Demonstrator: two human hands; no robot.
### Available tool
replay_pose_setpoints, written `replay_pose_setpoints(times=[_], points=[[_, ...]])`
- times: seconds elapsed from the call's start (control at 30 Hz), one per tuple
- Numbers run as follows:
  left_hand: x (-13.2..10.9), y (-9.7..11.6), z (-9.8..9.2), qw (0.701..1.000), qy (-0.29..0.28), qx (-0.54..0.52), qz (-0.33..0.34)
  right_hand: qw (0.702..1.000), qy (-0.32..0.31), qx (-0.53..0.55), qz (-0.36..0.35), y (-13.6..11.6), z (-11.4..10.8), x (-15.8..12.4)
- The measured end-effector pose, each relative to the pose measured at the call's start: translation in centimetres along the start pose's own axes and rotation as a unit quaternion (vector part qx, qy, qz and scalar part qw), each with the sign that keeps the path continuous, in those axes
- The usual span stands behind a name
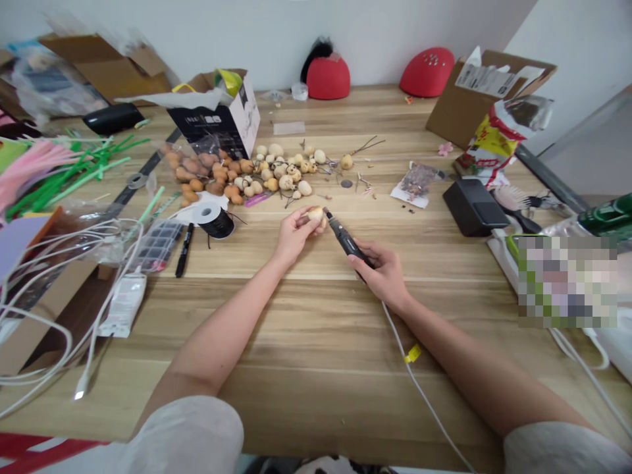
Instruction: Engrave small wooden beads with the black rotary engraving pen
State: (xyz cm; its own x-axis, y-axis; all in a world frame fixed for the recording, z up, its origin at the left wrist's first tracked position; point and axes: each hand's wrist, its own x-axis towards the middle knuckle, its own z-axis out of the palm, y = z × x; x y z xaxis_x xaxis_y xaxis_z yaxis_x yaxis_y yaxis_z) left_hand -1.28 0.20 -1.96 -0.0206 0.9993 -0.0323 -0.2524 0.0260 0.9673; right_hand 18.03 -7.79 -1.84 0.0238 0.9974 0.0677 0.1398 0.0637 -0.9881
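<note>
My left hand (293, 236) pinches a small pale gourd (315, 214) above the middle of the table. My right hand (384, 271) is wrapped round a black pen-shaped rotary tool (344, 238). The tool's tip points up and left and sits right beside the gourd; whether it touches I cannot tell. A white cable (402, 352) trails from the tool's rear toward the front edge, with a yellow tag (413, 353) on it. Beyond my hands lies a heap of small gourds, pale ones (286, 182) on the right and brown ones (224, 172) on the left.
A spool of black cord (217, 222) and a black marker (184, 250) lie left of my arm. White cables (69, 263) and pipe cleaners (54, 168) crowd the left side. A black box (474, 207), a snack bag (494, 138) and a carton (447, 108) stand at right.
</note>
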Motion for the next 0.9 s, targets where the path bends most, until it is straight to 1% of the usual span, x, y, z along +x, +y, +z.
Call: replay_pose_setpoints(times=[0.13, 0.37, 0.5, 0.63, 0.8, 0.9], points=[[0.02, -0.02, 0.18, 1.000, 0.006, -0.006, 0.020, 1.000, -0.007, 0.006, 0.009, -0.07, 0.00, -0.04], [0.04, -0.04, 0.16, 0.998, 0.012, 0.031, 0.051, 0.999, 0.002, 0.040, 0.022, -0.08, 0.09, -0.11], [0.22, -0.20, -0.07, 0.998, -0.002, 0.036, 0.058, 0.999, -0.006, 0.044, 0.016, -0.38, 0.12, -0.08], [0.46, -0.44, -0.24, 0.997, -0.001, 0.042, 0.067, 0.999, -0.023, 0.023, 0.003, -0.72, 0.08, -0.08], [0.40, -0.46, -0.24, 0.997, -0.035, 0.030, 0.058, 0.999, -0.042, 0.009, -0.011, -0.74, -0.02, -0.01], [0.28, -0.42, -0.23, 0.997, -0.041, 0.029, 0.057, 0.999, -0.041, 0.004, -0.021, -0.73, -0.05, 0.07]])
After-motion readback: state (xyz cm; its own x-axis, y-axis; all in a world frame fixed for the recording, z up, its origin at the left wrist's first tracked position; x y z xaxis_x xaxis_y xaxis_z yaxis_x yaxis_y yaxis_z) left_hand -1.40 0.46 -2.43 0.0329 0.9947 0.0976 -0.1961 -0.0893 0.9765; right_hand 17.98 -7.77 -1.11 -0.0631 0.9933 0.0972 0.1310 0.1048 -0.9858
